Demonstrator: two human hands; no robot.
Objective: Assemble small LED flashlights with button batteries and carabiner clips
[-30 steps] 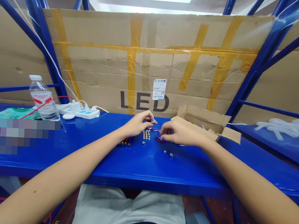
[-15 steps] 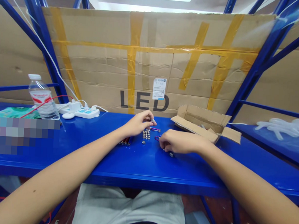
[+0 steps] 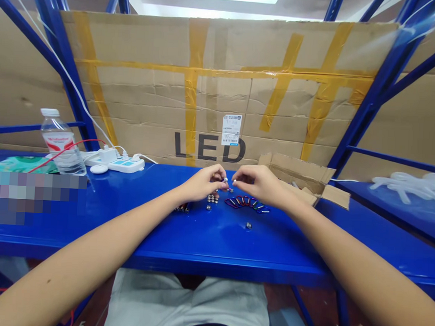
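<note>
My left hand [image 3: 206, 183] pinches a small silver metal piece [image 3: 225, 180] between thumb and forefinger. Facing it, a short gap away, my right hand [image 3: 256, 183] is closed on another tiny silver piece [image 3: 234, 182]. Both are raised over the blue table; neither piece's kind can be made out. Below my right hand, several coloured carabiners [image 3: 246, 202] lie in a fan. Rows of small round metal parts [image 3: 212, 199] sit under my left fingers, partly hidden. Single metal parts lie nearer me, one on the left [image 3: 209, 208] and one on the right [image 3: 248, 225].
Dark reddish rods [image 3: 182, 208] lie partly beneath my left wrist. An open cardboard box [image 3: 329, 181] stands behind my right forearm. At left are a water bottle [image 3: 60, 142] and a white power strip [image 3: 126, 165]. A big cardboard sheet [image 3: 143, 105] rises behind the table.
My right hand has lifted from the table near the carabiners and moved up and back, close to my left fingers. The fan of carabiners is now uncovered. My left hand has shifted slightly.
</note>
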